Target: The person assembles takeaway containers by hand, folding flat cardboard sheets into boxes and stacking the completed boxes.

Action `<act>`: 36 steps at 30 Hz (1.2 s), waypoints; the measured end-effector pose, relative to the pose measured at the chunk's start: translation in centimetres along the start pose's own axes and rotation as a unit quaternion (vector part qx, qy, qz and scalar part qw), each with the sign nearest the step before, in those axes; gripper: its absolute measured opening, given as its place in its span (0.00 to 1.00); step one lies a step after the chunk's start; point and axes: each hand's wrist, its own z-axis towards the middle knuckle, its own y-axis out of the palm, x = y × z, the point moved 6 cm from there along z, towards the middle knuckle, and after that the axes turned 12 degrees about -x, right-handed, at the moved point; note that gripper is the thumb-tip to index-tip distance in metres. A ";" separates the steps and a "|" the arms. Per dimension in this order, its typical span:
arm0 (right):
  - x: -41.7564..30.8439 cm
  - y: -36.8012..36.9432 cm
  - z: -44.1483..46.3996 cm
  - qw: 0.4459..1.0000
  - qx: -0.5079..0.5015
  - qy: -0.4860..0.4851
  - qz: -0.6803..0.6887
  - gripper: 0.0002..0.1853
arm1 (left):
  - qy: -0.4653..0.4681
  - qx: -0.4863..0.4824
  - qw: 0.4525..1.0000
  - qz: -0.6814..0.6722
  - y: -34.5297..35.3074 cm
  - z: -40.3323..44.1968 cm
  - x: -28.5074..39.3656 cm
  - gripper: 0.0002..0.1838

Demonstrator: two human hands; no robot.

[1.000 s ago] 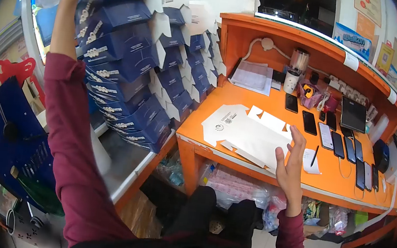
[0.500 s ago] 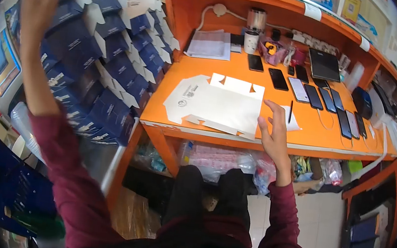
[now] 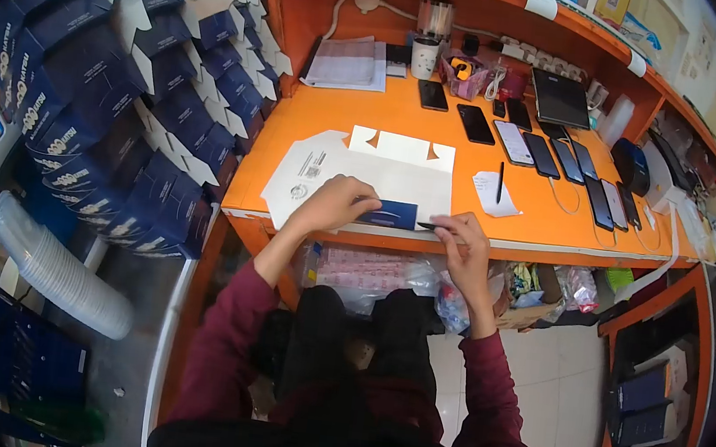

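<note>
A flat, unfolded box blank (image 3: pixel 398 180) lies white side up on the orange table, at its front edge. Its near flap (image 3: pixel 398 215) is turned up and shows dark blue printing. My left hand (image 3: pixel 335 207) grips the left end of this flap, thumb and fingers closed together. At the right end, my right hand (image 3: pixel 464 243) pinches the dark corner of the flap between thumb and fingertips. Some of both hands' fingertips are hidden behind the cardboard.
Stacks of blue folded boxes (image 3: pixel 115 108) rise on the left, beside stacked clear plastic cups (image 3: pixel 61 269). Several phones (image 3: pixel 568 162) with cables lie on the right. A pen (image 3: pixel 499 183) rests on a note (image 3: pixel 492 196) beside the blank. Papers (image 3: pixel 346 65) and a cup (image 3: pixel 424 57) stand behind.
My left hand has come down from the box stacks to the blank. My right hand has moved in to its near edge, and the near flap has been folded up.
</note>
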 end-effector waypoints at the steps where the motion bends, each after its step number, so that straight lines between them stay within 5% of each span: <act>1: -0.9 0.0 0.1 1.000 0.028 0.010 -0.006 0.08 | -0.009 0.007 1.000 -0.016 0.2 0.0 0.7 0.10; 4: -3.8 0.7 1.0 0.993 0.107 0.019 -0.053 0.05 | -0.006 0.042 0.997 -0.070 1.8 0.1 1.9 0.11; 7: -5.7 1.8 1.5 0.982 0.065 -0.050 -0.172 0.06 | 0.026 0.071 0.991 -0.109 2.0 -0.2 2.7 0.10; 14: -1.7 2.5 2.4 0.992 -0.067 0.044 0.098 0.04 | 0.027 0.027 0.992 -0.117 2.0 -1.6 2.4 0.09; 21: -5.7 2.4 2.8 0.987 -0.064 -0.086 -0.122 0.06 | 0.035 0.019 0.992 -0.116 0.9 -2.2 3.4 0.09; 24: -6.1 2.5 3.2 0.978 -0.116 -0.064 -0.162 0.08 | -0.013 0.020 0.995 -0.102 0.1 -3.4 4.6 0.09; 29: -4.3 2.2 3.0 0.995 -0.079 -0.018 -0.058 0.08 | -0.013 0.178 0.983 0.042 -1.5 -10.4 4.1 0.10; 34: -7.2 2.9 3.3 0.988 -0.064 -0.049 -0.131 0.07 | -0.152 0.228 0.959 0.064 -2.2 -11.6 2.7 0.22; 36: -8.9 3.8 3.3 0.982 -0.056 -0.075 -0.164 0.06 | -0.168 0.267 0.946 0.080 -2.5 -11.4 4.0 0.20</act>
